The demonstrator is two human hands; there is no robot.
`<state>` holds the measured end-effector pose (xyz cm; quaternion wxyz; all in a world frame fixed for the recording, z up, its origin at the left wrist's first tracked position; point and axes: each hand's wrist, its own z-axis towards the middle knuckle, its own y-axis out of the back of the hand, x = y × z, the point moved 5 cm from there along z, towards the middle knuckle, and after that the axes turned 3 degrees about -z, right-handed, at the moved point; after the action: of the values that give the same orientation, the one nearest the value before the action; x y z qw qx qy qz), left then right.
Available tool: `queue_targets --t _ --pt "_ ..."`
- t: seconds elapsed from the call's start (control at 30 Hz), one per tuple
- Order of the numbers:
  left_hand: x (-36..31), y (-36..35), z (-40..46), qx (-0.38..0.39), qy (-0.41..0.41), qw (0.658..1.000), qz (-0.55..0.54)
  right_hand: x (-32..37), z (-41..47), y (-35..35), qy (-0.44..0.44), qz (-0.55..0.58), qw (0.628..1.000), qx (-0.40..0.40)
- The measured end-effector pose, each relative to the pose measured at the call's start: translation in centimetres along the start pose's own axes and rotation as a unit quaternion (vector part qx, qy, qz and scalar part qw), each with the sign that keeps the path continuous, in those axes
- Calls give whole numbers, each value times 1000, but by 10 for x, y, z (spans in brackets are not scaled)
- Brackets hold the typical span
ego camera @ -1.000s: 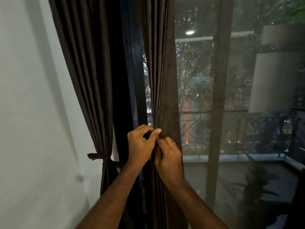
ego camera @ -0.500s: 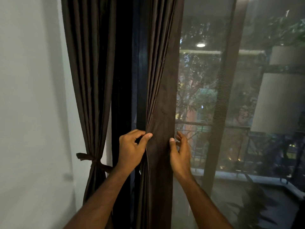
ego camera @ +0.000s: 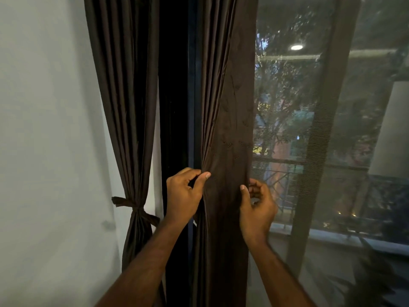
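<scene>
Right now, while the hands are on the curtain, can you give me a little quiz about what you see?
1. True or false: the left hand pinches the loose curtain.
2. Which edge of that curtain does the right hand hold? A: left. B: right.
3. Fill the gap: the other curtain, beside the wall, is bound by a fabric ____.
Key: 1 true; 2 B; 3 tie.

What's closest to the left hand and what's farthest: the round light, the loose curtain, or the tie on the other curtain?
1. loose curtain: pinched by the left hand itself.
2. tie: a little to the left, around the other curtain.
3. round light: far up and to the right, in the window.
</scene>
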<state>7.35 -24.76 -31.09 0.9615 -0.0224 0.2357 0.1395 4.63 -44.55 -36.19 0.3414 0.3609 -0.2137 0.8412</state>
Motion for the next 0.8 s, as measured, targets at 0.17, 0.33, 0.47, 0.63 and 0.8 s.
queue_targets --t 0.17,0.33,0.47,0.63,0.8 --pt "5 2 4 -3 -13 1000 19 0 -4 2 6 -21 1000 -11" --pt "8 -1 5 6 -14 1000 10 8 -10 6 18 1 1000 -7" --pt "5 -5 3 13 -19 1000 3 17 -16 6 27 13 1000 -5" --pt "-1 -5 2 16 -25 1000 9 43 -26 1 65 17 997 -29" --pt "-5 0 0 19 -35 999 22 54 -46 -25 182 -43 982 28"
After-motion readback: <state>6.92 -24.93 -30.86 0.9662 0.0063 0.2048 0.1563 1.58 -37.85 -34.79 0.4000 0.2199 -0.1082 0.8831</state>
